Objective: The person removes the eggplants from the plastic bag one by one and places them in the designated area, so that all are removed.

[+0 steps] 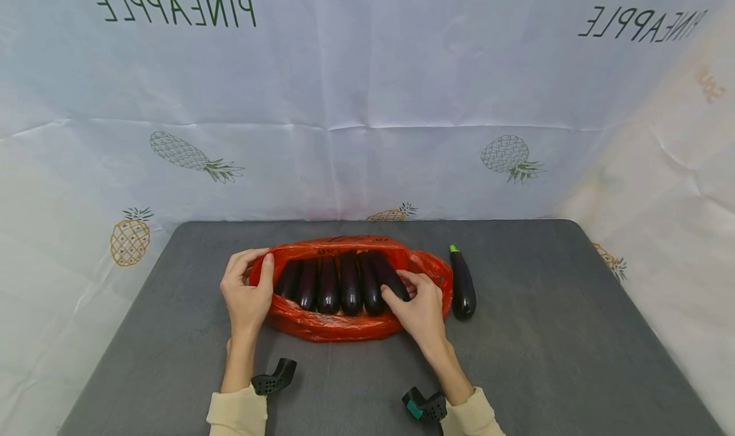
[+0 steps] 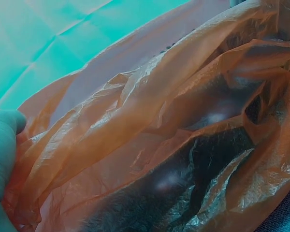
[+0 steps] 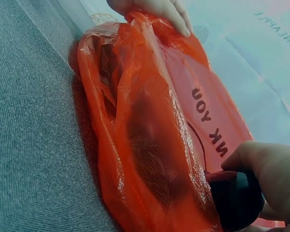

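A red plastic bag (image 1: pixel 321 329) lies wide open on the table, with several dark eggplants (image 1: pixel 328 286) side by side inside it. My left hand (image 1: pixel 247 292) pinches the bag's left edge between thumb and fingers; the left wrist view has the thumb (image 2: pixel 2 154) against the thin plastic. At the right end of the row, my right hand (image 1: pixel 422 305) grips the lower end of one eggplant (image 1: pixel 388 275), which lies tilted. In the right wrist view that eggplant's rounded dark end (image 3: pixel 237 198) shows beneath the right thumb, over the bag's rim.
Just right of the bag, another eggplant (image 1: pixel 462 286) with a green stem end lies on the grey table (image 1: pixel 545 334). A white cloth (image 1: pixel 367 59) printed with pineapples hangs behind the table and along both sides.
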A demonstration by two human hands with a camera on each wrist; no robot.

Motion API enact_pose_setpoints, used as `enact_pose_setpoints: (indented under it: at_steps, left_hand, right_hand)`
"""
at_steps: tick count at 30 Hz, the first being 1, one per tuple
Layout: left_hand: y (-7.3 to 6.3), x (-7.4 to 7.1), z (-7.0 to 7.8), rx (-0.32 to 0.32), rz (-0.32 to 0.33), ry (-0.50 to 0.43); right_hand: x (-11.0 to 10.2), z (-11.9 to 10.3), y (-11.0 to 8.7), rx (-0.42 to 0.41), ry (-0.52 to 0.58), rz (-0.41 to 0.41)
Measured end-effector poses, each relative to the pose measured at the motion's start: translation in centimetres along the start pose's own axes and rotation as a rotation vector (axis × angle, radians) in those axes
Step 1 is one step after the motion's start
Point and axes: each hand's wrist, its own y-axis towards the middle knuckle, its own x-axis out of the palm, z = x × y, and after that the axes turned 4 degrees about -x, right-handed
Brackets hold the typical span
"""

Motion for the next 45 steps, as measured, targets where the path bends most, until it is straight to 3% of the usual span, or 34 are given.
enact_pose_setpoints:
  at_steps: [15, 31, 45]
  left_hand:
    - [0.1, 0.3, 0.1, -0.009, 0.003, 0.003]
    - [0.0, 0.2, 0.2, -0.01, 0.007, 0.012]
    - [-0.1, 0.2, 0.5, -0.009, 0.007, 0.023]
  right_hand:
    - [-1.4, -1.4, -0.7, 0.017, 0.017, -0.055]
    - [-3.6, -3.7, -1.1, 0.008, 0.015, -0.218]
    - [-5.5, -5.5, -1.3, -0.061, 0.048, -0.182]
